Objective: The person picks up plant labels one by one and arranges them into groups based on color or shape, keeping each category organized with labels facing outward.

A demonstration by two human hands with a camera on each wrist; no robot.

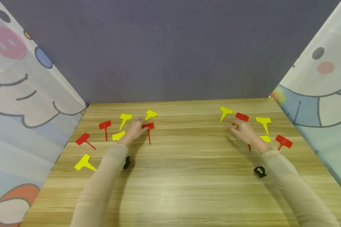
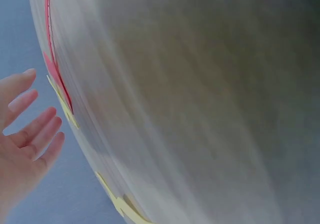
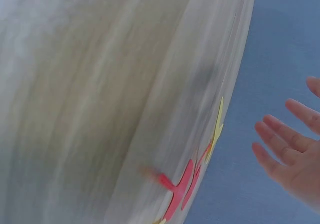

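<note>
My left hand (image 1: 134,131) hovers over the left side of the wooden table, fingers apart and holding nothing in the left wrist view. Nearest to it lies a red T-shaped plant label (image 1: 148,126), with a yellow label (image 1: 151,114) just beyond. On the right side, my right hand (image 1: 245,132) is likewise raised with loosely extended fingers and nothing in them. It partly covers a red label (image 1: 242,117). A yellow label (image 1: 225,111) lies beyond its fingertips, and another yellow one (image 1: 265,138) shows beside the wrist.
Further labels lie on both sides, including a red one (image 1: 83,138) and a yellow one (image 1: 83,162) at left. A small black object (image 1: 127,162) sits beside the left forearm, another black object (image 1: 260,171) by the right sleeve. A grey panel (image 1: 173,53) stands behind the table (image 1: 187,179).
</note>
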